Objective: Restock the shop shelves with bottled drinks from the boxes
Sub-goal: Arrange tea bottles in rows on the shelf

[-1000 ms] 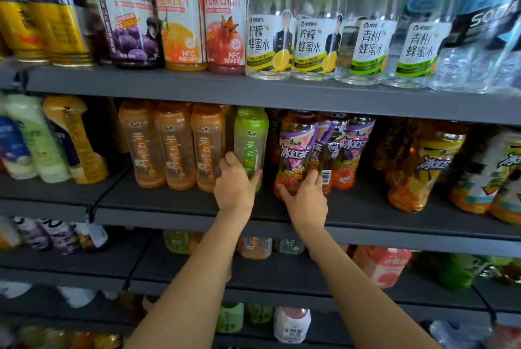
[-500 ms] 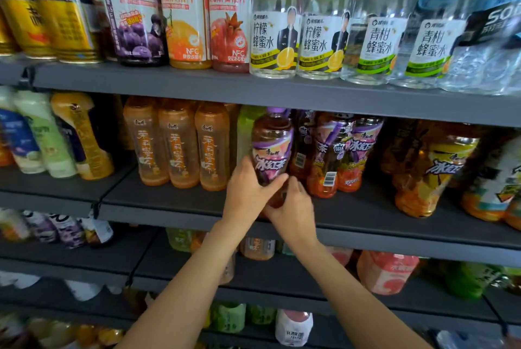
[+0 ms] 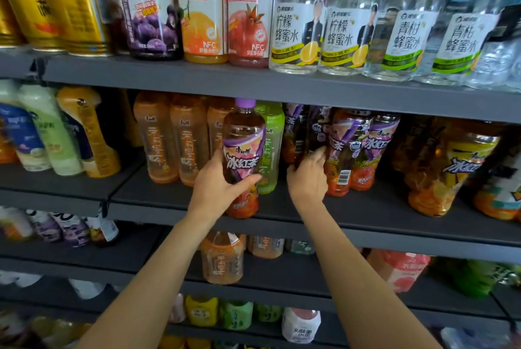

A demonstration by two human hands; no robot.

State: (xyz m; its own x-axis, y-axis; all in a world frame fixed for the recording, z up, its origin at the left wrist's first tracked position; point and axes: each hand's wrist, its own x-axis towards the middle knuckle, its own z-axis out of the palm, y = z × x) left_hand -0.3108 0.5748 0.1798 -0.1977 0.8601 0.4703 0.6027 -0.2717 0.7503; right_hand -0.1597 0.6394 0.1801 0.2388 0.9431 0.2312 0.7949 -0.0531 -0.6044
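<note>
My left hand (image 3: 218, 186) grips a purple-capped iced tea bottle (image 3: 244, 148) at its waist, upright at the front edge of the middle grey shelf (image 3: 366, 213). It stands in front of a green tea bottle (image 3: 272, 151). My right hand (image 3: 308, 179) reaches to the right and curls its fingers round a darker bottle (image 3: 315, 134) in the row of purple-labelled iced tea bottles (image 3: 363, 148). No box is in view.
Orange tea bottles (image 3: 169, 137) stand left of my left hand, large iced tea bottles (image 3: 445, 168) at the right. The top shelf (image 3: 253, 83) overhead carries juice and honey-water bottles. Lower shelves hold more drinks.
My left hand took the purple-capped bottle from my right hand and drew it left and forward. My right hand let go and moved right to the iced tea row.
</note>
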